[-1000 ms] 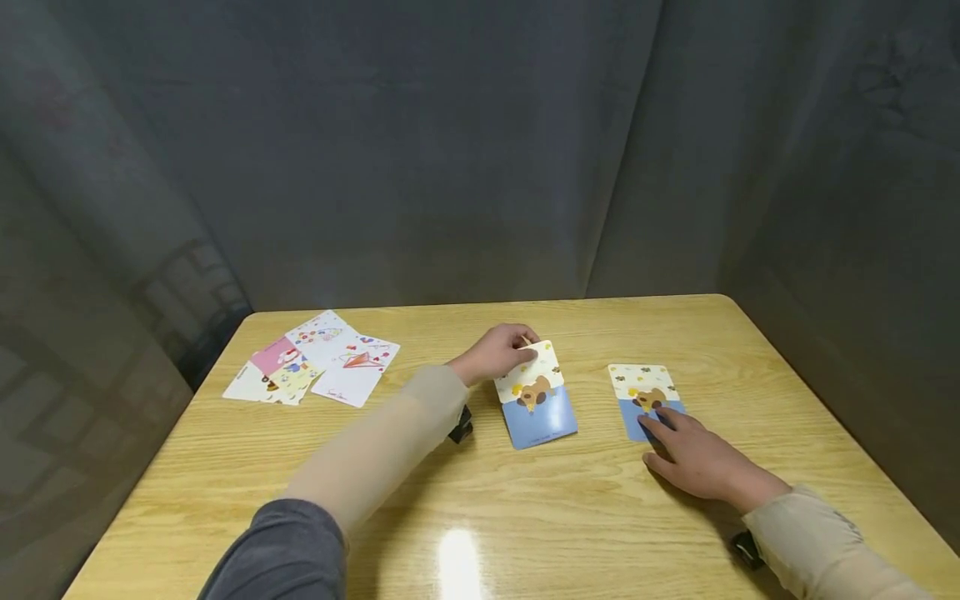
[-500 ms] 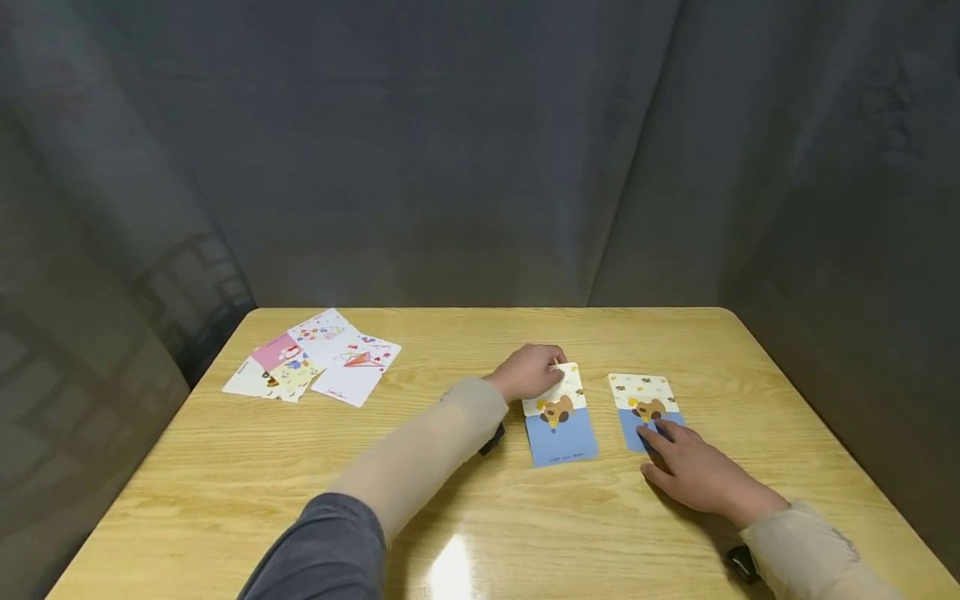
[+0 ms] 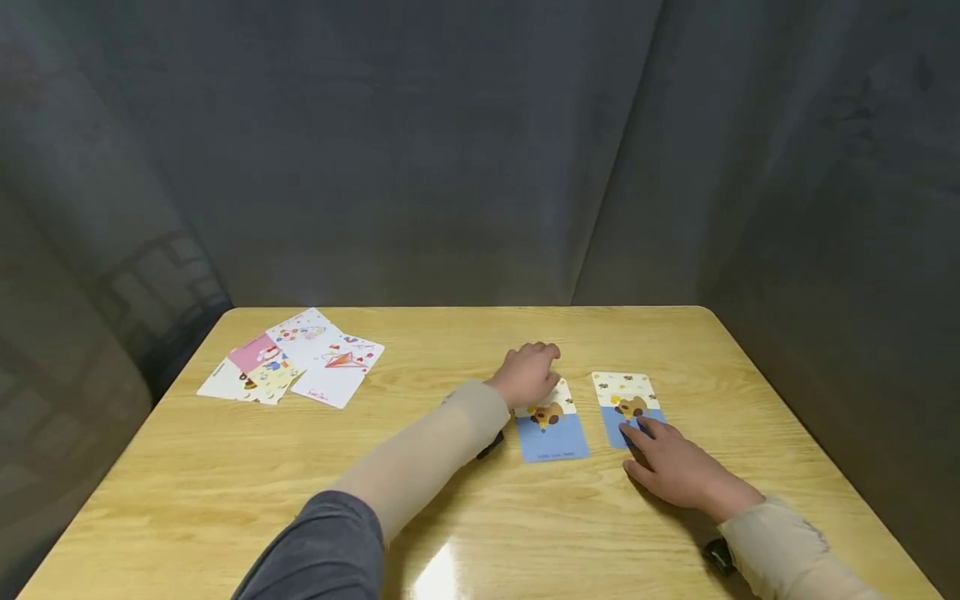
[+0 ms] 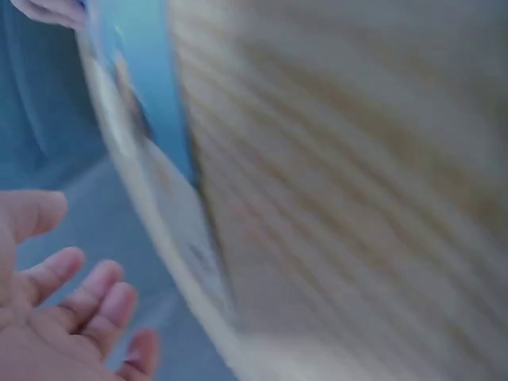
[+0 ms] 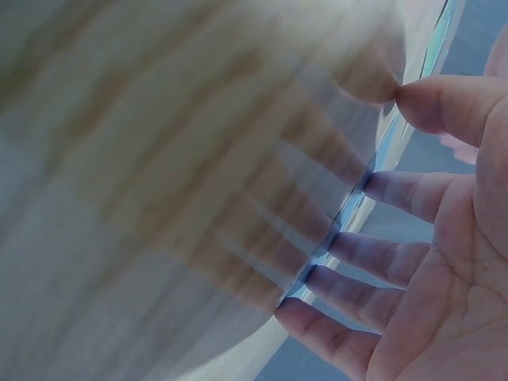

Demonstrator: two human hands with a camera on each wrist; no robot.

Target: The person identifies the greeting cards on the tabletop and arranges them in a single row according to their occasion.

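Observation:
Two cards with matching pictures, a brown dog's head between a cream pattern and a blue field, lie side by side on the wooden table [image 3: 420,500]. Over the top of the left card [image 3: 555,440] hovers my left hand [image 3: 525,377], covering part of its cream end. In the left wrist view that hand [image 4: 63,317] has its fingers loosely spread and nothing in them. My right hand [image 3: 678,468] rests its fingertips on the lower part of the right card [image 3: 624,390]. Seen from the right wrist, the fingers [image 5: 389,258] are nearly straight and press down on the card.
At the back left lies an overlapping fan of several cards: one with a red drawing [image 3: 330,387], a white one with small coloured drawings [image 3: 303,333], and pink and cream ones. Dark grey curtains [image 3: 420,167] stand behind the table and along its sides.
My left hand has moved the left card to the right, beside the other card, and let go of it. My right hand has stayed on its card. The head view has shifted slightly.

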